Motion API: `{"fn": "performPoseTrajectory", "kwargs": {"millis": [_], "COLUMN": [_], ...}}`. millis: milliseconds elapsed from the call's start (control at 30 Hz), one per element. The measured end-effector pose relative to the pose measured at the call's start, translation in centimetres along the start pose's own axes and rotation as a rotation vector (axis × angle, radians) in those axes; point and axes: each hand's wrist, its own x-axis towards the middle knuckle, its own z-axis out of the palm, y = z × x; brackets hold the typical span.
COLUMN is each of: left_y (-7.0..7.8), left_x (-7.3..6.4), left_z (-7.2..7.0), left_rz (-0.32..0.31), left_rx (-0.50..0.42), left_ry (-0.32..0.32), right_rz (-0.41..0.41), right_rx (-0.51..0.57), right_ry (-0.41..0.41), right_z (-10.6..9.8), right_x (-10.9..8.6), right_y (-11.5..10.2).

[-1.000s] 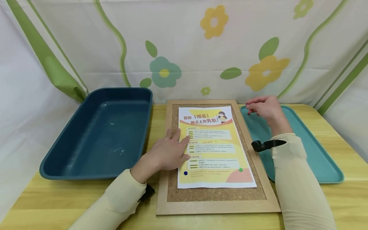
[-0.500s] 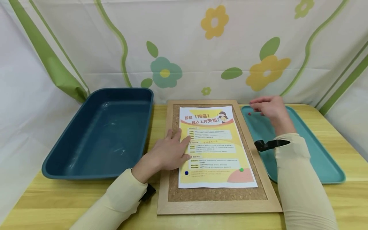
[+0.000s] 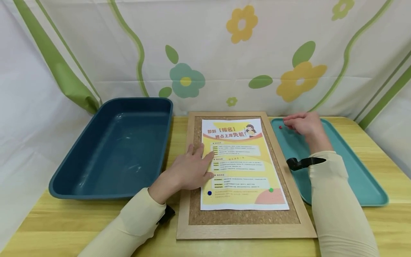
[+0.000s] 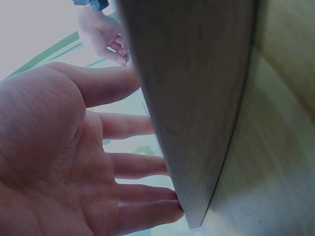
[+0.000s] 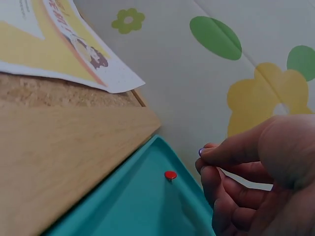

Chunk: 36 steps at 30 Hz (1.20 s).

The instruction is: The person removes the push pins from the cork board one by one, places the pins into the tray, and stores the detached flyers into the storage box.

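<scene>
A yellow and white printed poster lies on a wood-framed cork board. Blue and green thumbtacks sit at its lower corners. My left hand rests spread across the board's left frame and the poster's left edge, fingers straight. Over the far end of the teal tray, my right hand pinches a small purple thumbtack between thumb and fingertips; most of it is hidden by the fingers. Beside those fingertips a red thumbtack stands in the tray.
To the left of the board stands a deep dark-blue bin. The tray lies along the board's right side. A flowered curtain hangs behind the wooden table.
My right hand has shifted slightly right and down toward the tray, still pinching the purple thumbtack. The left hand stays on the poster. The whole view has drifted a little.
</scene>
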Motion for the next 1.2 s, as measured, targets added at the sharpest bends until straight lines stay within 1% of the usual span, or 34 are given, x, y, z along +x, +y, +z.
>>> {"fn": "performPoseTrajectory", "kwargs": {"millis": [233,400,600,1000,1200], "left_y": [0.0,0.1,0.1,0.1,0.0], "left_x": [0.0,0.0,0.1,0.1,0.1], "left_z": [0.0,-0.1,0.0,-0.1,-0.1], "left_rz": [-0.003,-0.003,-0.003,-0.011,-0.015], "left_rx": [-0.006,-0.003,-0.007,0.006,0.000], "left_ry": [-0.005,-0.009,-0.013,-0.021,-0.023], "right_rz": [0.037,0.047,0.063,0.053,0.053], "right_rx": [-0.004,-0.016,-0.033,-0.093,-0.096], "right_ry": [-0.017,-0.026,-0.008,0.004,0.006], "right_z": [0.0,-0.1,-0.1,0.0,0.1], "right_x": [0.5,0.6,0.7,1.1,1.1], "right_y": [1.0,1.4,1.7,1.9,2.0]}}
